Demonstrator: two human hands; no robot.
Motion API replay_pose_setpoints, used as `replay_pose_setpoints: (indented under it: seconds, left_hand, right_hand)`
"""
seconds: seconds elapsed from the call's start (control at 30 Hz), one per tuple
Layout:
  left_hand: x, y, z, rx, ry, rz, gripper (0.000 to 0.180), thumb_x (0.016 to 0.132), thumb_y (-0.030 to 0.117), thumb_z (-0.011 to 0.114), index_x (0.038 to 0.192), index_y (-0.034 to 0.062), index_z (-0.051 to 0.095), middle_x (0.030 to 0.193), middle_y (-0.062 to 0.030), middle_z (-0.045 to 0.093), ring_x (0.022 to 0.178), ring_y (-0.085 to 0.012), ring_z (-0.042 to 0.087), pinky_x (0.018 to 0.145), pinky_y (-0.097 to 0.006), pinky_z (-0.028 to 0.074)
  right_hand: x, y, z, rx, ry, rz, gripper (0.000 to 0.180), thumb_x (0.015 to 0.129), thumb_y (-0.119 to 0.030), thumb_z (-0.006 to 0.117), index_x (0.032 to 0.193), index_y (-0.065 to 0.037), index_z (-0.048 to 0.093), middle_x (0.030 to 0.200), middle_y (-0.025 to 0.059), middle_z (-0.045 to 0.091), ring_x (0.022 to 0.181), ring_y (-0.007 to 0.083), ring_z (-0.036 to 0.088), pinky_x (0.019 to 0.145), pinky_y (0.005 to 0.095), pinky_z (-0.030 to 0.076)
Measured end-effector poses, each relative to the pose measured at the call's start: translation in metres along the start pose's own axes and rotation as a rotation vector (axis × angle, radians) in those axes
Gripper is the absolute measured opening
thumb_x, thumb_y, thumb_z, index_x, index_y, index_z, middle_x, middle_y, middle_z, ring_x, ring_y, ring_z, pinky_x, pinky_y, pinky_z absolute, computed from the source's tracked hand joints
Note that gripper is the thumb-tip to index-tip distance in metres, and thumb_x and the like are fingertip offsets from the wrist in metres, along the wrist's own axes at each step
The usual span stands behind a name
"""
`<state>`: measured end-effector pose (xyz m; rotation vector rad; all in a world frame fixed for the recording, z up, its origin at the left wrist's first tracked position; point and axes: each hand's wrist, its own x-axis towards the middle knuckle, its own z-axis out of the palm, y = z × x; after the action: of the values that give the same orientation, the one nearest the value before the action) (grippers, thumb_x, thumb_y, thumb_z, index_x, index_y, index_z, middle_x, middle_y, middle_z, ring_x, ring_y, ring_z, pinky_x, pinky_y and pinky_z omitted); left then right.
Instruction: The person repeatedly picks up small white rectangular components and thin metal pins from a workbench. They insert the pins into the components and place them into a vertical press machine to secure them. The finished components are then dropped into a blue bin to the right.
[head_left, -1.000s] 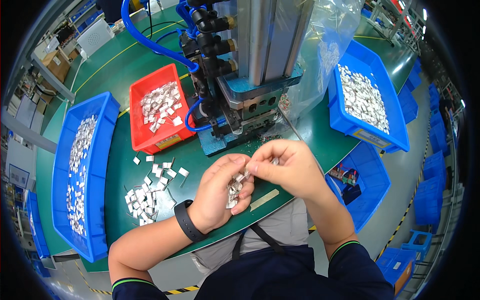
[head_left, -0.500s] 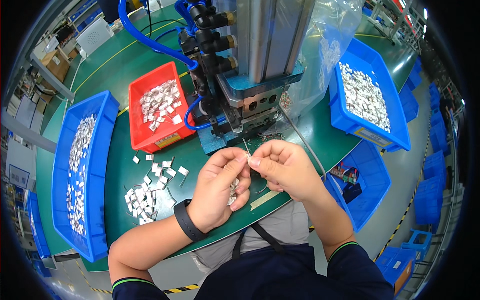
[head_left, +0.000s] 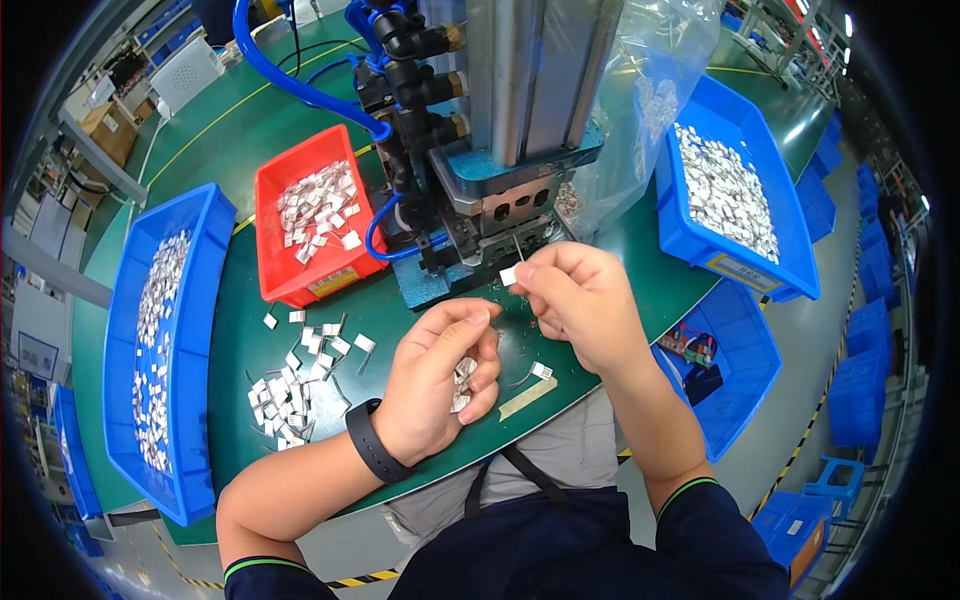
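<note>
A single small white component (head_left: 509,275) with thin wire leads is held pinched between thumb and forefinger of the right hand (head_left: 580,305), just in front of the grey press machine (head_left: 500,150) and level with its lower fixture. The grip of that hand is closed on the white body of the part, with one lead seen projecting upward toward the machine.

The left hand (head_left: 440,385) is positioned nearer the person than the machine and slightly to its left. Its fingers are curled shut around a small batch of like components (head_left: 463,378), of which only a few edges are visible.

A loose pile of the same parts (head_left: 290,385) is noted on the green tabletop (head_left: 240,300), left of the machine. A red bin (head_left: 315,215) stands directly beside the machine on its left, a long blue bin (head_left: 160,340) further left, and another blue bin (head_left: 725,190) to the machine's right; all three contain similar parts. One stray part (head_left: 540,372) lies on the tabletop in front of the machine.

The component is judged very light and rigid in its body, with leads fine enough to be bent easily. It is best held by the white body, leaving the leads free.
</note>
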<state>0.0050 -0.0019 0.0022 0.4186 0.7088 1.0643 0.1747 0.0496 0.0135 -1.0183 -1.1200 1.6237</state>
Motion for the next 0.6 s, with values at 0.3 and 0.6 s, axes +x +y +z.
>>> replay_pose_setpoints:
  seconds: [0.3, 0.6]
  left_hand:
    - [0.000, 0.001, 0.000, -0.011, -0.001, -0.017, 0.013, 0.096, 0.016, 0.049, 0.103, 0.0063, 0.053, 0.076, -0.0059, 0.052, 0.053, -0.0115, 0.042, 0.035, -0.023, 0.030]
    - [0.000, 0.001, 0.000, -0.009, -0.004, -0.019, 0.012, 0.096, 0.016, 0.048, 0.102, 0.0062, 0.053, 0.076, -0.0062, 0.052, 0.053, -0.0115, 0.042, 0.035, -0.023, 0.030]
  right_hand:
    - [0.019, -0.001, 0.000, 0.169, -0.021, 0.082, 0.018, 0.085, -0.013, 0.063, 0.076, 0.002, 0.061, 0.059, 0.0000, 0.050, 0.041, 0.0024, 0.036, 0.036, 0.0199, 0.022]
    - [0.018, -0.001, 0.001, 0.175, -0.022, 0.075, 0.018, 0.085, -0.014, 0.064, 0.077, 0.002, 0.061, 0.060, 0.0001, 0.050, 0.042, 0.0020, 0.036, 0.036, 0.0198, 0.023]
